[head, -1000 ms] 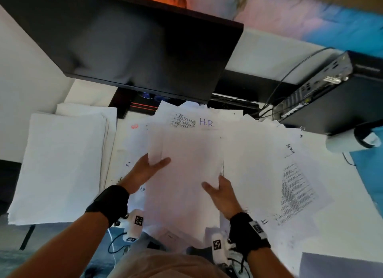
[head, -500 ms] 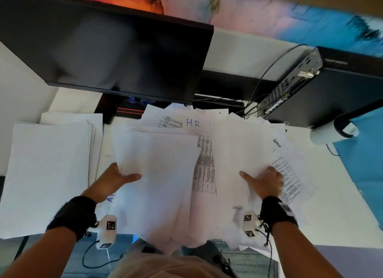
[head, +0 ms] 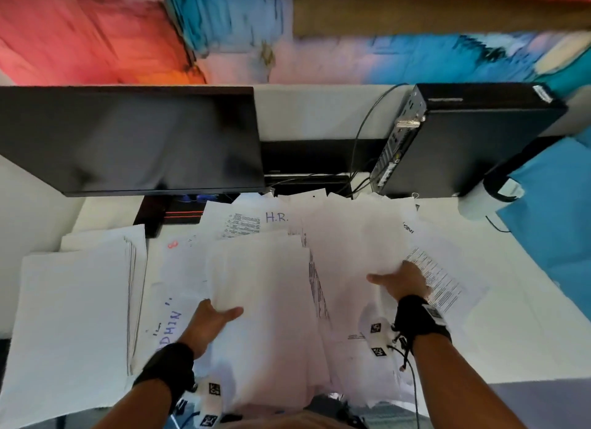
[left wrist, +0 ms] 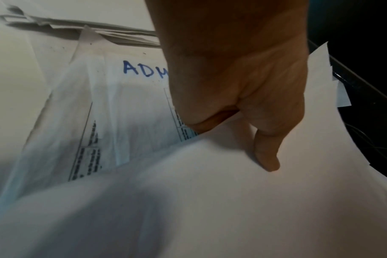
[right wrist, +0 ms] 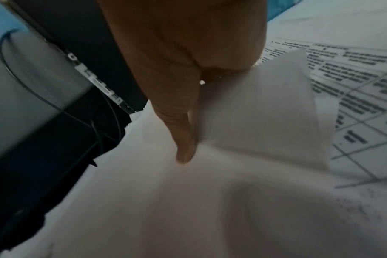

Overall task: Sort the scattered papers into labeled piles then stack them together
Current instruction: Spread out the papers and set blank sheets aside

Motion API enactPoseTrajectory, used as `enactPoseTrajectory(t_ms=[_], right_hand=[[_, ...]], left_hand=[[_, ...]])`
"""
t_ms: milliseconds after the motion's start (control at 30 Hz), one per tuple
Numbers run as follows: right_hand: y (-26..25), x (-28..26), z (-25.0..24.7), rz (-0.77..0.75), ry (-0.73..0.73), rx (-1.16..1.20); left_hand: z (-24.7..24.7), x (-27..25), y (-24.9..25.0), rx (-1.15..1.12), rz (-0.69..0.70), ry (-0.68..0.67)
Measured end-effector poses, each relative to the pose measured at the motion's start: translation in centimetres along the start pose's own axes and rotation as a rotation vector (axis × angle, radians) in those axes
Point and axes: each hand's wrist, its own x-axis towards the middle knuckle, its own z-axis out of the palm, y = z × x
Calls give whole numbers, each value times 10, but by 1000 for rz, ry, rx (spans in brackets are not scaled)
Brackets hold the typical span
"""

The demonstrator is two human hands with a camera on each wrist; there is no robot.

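Change since half a second ago: the right hand is sitting farther from the left hand, and the camera is tilting upward, taking in more of the red, pink and blue painted wall behind the wide black flat monitor.

Item 1, left bundle of loose white paper sheets: lying in front of the monitor, near edge drooping past the white desk. The left hand is pinching its left edge, thumb on top and pressed flat, the other fingers tucked beneath the sheet.

Item 2, right bundle of white sheets: lying right of the monitor's lower corner. The right hand is pinching it, thumb on top, fingers hidden under a lifted corner.

Item 3, sheet hand-lettered "H.R." in blue ink: lying just below the monitor's bottom edge.

Item 4, sheet lettered "ADMIN" in blue; the left wrist view is showing only "ADM".

Item 5, sheet of printed tables, text too small to read, right of the right hand.

Item 6, squared stack of blank white paper, below the monitor's left end.

Item 7, black small computer case, standing right of the monitor.
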Motion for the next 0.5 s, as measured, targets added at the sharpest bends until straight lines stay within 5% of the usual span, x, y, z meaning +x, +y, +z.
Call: enactPoseTrajectory(t_ms=[200, 500], right_hand=[[-5, -56, -23, -387, -122, 475], [-10, -136, -12, -333, -377, 934]], left_hand=[[4, 2, 5, 9, -38, 48], [7, -7, 9, -72, -75, 41]])
